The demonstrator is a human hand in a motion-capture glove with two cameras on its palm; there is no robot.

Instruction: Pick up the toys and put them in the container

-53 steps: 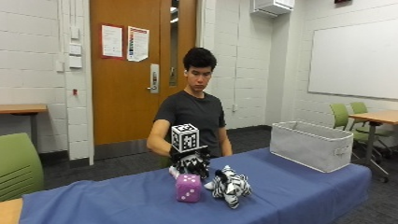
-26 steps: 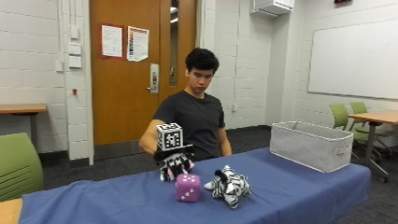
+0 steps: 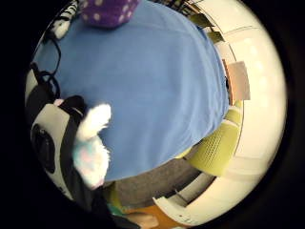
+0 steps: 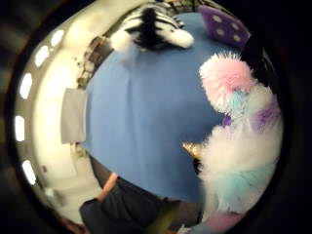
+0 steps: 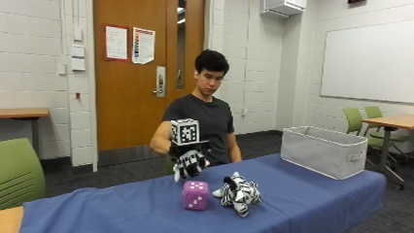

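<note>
Classroom w/ white block walls, an orange door (image 5: 139,73) and a whiteboard (image 5: 370,60). Two papers (image 5: 129,44) hang on the door, but the writing is too small to read. No brand names show on anything.

Up front is a table w/ a blue cloth (image 5: 310,204). On the cloth sit a purple dice toy (image 5: 195,195) w/ white dots and a zebra toy (image 5: 238,193), just beside each other. A grey container (image 5: 323,150) stands near the far end, well apart from them. Can't see inside it from the outside view.

The right hand (image 5: 188,161) is up above the table, fingers curled round a fluffy pink, blue & white toy (image 4: 239,146). From outside only bits of it poke out below the glove. Bare hand is hidden behind the table.
</note>
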